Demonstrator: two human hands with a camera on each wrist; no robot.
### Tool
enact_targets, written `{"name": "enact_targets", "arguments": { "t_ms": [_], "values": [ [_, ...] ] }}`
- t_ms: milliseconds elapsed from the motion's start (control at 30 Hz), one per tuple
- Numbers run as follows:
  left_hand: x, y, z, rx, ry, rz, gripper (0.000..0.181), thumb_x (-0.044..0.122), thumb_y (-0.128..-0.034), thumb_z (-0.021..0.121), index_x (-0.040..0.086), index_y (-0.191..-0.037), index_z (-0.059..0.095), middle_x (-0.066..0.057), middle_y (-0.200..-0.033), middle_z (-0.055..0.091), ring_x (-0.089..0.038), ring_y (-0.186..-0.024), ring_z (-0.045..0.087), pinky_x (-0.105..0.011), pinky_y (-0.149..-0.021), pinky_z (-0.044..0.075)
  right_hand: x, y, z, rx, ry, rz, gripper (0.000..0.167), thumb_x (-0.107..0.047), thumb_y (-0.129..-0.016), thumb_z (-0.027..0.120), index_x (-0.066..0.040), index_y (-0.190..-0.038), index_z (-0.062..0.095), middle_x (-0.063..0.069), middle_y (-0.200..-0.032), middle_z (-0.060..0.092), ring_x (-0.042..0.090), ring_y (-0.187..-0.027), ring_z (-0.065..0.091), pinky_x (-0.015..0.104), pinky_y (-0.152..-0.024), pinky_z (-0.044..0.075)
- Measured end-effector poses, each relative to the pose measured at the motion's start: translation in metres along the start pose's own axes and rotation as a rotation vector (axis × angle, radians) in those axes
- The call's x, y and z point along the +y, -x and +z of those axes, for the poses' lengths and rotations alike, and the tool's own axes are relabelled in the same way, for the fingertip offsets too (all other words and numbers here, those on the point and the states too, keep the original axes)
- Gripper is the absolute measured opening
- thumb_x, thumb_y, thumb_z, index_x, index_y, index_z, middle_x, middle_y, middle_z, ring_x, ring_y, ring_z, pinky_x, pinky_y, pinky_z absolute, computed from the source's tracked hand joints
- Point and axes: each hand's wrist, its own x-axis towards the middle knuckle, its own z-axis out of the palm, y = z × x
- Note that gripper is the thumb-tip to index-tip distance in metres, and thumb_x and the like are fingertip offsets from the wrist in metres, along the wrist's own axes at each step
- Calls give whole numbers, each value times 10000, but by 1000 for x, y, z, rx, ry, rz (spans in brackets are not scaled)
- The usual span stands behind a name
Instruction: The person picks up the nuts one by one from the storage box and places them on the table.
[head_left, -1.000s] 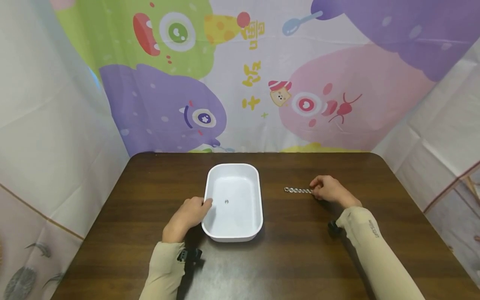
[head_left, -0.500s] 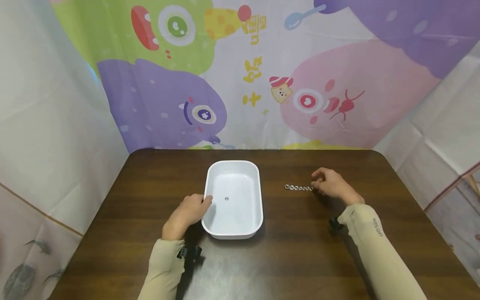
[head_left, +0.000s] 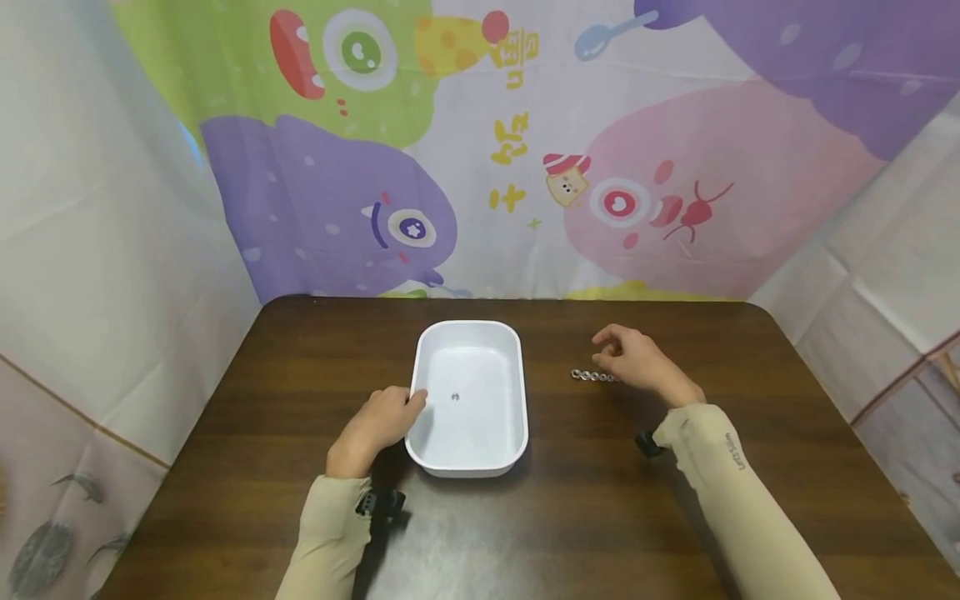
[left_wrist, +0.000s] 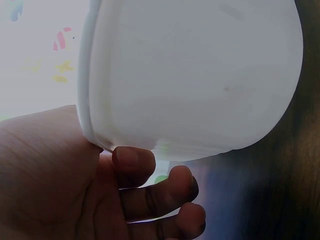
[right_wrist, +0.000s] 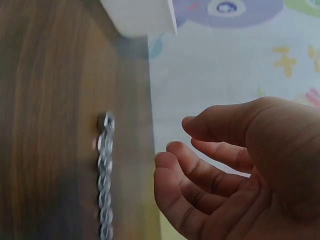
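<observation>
A white plastic tray [head_left: 472,417] stands on the table, with one small metal nut [head_left: 455,397] on its floor. My left hand [head_left: 377,419] grips the tray's left rim, thumb over the edge; in the left wrist view the fingers [left_wrist: 182,182] curl below the tray's wall. To the right lies a straight row of several shiny metal nuts [head_left: 592,376]. Above that row hovers my right hand [head_left: 636,360], its fingers loosely curved and a gap between thumb and fingertips. Nothing shows in its grasp in the right wrist view, where the nuts [right_wrist: 105,180] lie apart from it.
The dark wooden table [head_left: 570,517] ends at a cartoon-print cloth [head_left: 510,150] behind it. Pale cloths hang on both sides. Each wrist wears a black camera; the left camera [head_left: 390,504] sits near the tray's front left corner.
My right hand has risen from the right end of the nut row and shifted left over it. The left hand keeps its grip on the tray, which stays in place.
</observation>
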Motion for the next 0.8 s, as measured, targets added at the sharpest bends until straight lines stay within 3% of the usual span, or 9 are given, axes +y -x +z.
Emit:
{"name": "enact_targets", "arguments": {
  "t_ms": [233, 467, 800],
  "values": [
    [1, 0, 0, 6, -4, 2, 433, 357, -1066, 421, 50, -927, 693, -83, -838, 628, -225, -813, 567, -387, -774, 479, -32, -10, 10, -8, -14, -67, 296, -124, -994, 616, -9, -1264, 578, 127, -962, 672, 186, -693, 585, 336, -653, 500],
    [0, -2, 1, 8, 0, 11, 434, 361, -1063, 426, 58, -907, 694, -65, -777, 599, -206, -774, 550, -350, -725, 458, -55, -22, 17, -2, -5, -101, 315, -188, -1001, 630, -46, -1280, 598, 131, -1052, 683, 204, -842, 640, 363, -763, 538],
    [0, -1, 1, 11, 3, 11, 435, 360, -1066, 429, 45, -935, 699, -71, -789, 605, -213, -777, 555, -356, -730, 461, -86, -33, 27, -17, -69, -128, 323, -168, -998, 641, -39, -1291, 596, 135, -1057, 688, 223, -763, 659, 333, -679, 555]
  ]
}}
